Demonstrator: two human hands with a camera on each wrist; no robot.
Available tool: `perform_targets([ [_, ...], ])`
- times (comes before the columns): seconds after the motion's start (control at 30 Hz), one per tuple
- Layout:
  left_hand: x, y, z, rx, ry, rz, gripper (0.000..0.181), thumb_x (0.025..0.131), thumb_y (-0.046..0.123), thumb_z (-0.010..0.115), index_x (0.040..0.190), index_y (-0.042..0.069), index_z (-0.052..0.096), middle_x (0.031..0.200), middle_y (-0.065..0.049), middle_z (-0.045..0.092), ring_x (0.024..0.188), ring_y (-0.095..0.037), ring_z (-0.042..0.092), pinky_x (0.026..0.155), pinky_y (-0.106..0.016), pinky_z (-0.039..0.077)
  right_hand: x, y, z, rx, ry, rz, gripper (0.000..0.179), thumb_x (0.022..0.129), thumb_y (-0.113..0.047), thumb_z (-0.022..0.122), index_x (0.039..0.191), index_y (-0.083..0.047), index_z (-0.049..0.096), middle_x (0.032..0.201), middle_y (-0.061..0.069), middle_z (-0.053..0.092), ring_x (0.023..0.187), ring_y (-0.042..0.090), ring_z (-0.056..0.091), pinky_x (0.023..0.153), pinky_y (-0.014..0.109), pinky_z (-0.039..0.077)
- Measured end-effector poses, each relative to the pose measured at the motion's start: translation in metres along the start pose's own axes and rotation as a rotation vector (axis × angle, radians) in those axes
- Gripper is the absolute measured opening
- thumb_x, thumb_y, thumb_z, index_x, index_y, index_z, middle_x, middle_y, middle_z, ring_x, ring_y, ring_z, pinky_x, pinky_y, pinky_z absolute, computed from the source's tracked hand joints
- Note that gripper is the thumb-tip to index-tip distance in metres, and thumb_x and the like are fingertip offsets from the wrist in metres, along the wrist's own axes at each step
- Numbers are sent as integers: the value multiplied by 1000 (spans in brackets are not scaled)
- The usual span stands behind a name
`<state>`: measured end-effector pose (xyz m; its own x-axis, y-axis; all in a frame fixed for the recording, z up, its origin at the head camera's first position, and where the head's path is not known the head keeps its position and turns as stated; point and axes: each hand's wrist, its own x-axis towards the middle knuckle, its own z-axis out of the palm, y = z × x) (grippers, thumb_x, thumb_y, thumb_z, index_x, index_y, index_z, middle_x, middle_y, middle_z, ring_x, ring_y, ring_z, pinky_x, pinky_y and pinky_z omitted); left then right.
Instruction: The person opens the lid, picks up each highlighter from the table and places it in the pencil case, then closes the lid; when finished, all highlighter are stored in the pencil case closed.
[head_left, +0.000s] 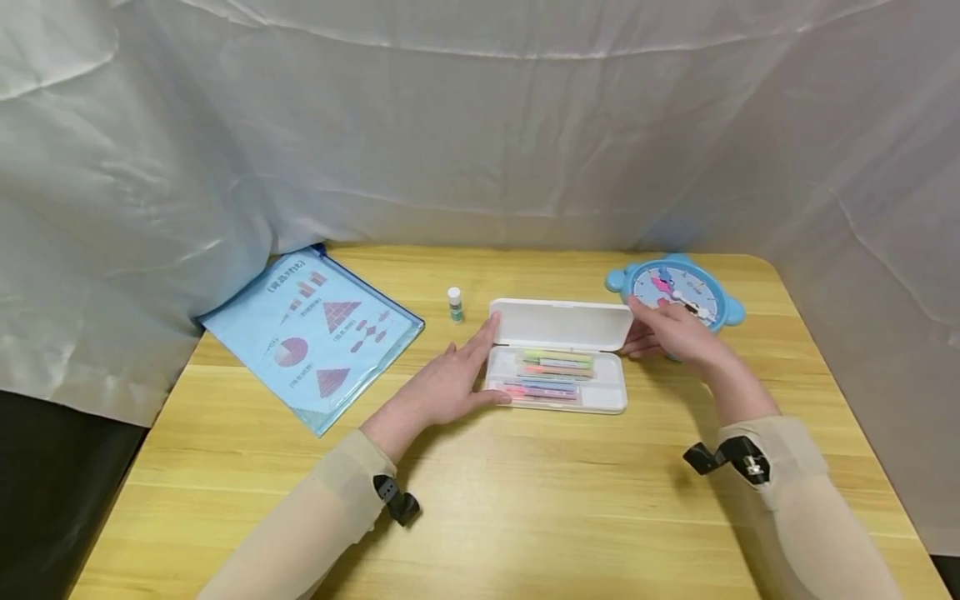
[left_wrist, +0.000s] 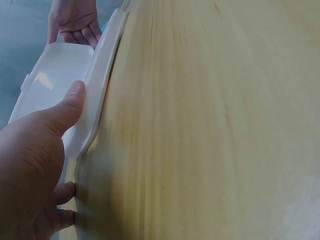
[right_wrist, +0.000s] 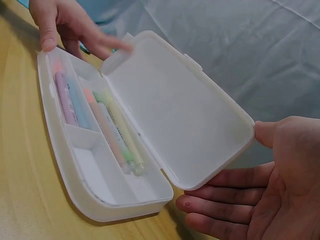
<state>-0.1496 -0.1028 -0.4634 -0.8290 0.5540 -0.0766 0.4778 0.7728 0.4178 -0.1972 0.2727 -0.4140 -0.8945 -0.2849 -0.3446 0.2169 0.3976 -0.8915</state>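
A white pencil case (head_left: 555, 408) lies on the table with its lid (right_wrist: 185, 110) raised at the back. Inside are several pastel pens (right_wrist: 117, 132), sorted into compartments. My left hand (head_left: 450, 383) spans the case's left end, its thumb on the front rim and a finger by the lid's left side; that finger is blurred in the right wrist view. On the opposite side, my right hand (right_wrist: 280, 185) touches the lid's edge with the thumb, and its extended fingers lie behind and below the lid's corner.
A blue zip folder (head_left: 315, 333) printed with charts lies at left. Behind the case stands a small white-capped bottle (head_left: 455, 306). A blue toy clock (head_left: 712, 287) sits at the back right, partly behind my right hand. Grey cloth (head_left: 450, 150) hangs along the table's back.
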Motion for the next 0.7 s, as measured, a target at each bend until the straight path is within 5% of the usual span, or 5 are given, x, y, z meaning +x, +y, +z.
perform_targets([
  [0.2,0,-1,2,-40,26,-24,133,92,74,64,163,11,-29,172,-16,18,136,-34,57,126,-49,25,-6,1,2,14,-15,-32,70,115,-45,42,129,23,57,115,32,71,101,30,75,97,50,59],
  [0.4,-4,0,3,15,26,-43,124,94,74,61,166,16,-23,173,-10,15,143,-44,47,121,-52,36,-12,7,3,0,-35,-103,66,115,-40,46,127,23,62,122,35,69,109,33,74,101,48,56],
  [0.57,-7,2,3,-35,92,-39,122,92,69,70,171,11,-3,164,-19,41,129,-39,62,108,-50,52,-18,11,2,-25,-50,-144,64,115,-39,46,129,21,62,131,35,66,122,40,67,107,48,52],
  [0.7,-7,0,2,-153,139,-35,116,89,71,72,171,10,16,156,-19,53,128,-34,64,110,-47,50,-24,12,0,-57,-54,-167,60,116,-36,46,131,19,63,134,34,64,127,46,63,109,50,50],
])
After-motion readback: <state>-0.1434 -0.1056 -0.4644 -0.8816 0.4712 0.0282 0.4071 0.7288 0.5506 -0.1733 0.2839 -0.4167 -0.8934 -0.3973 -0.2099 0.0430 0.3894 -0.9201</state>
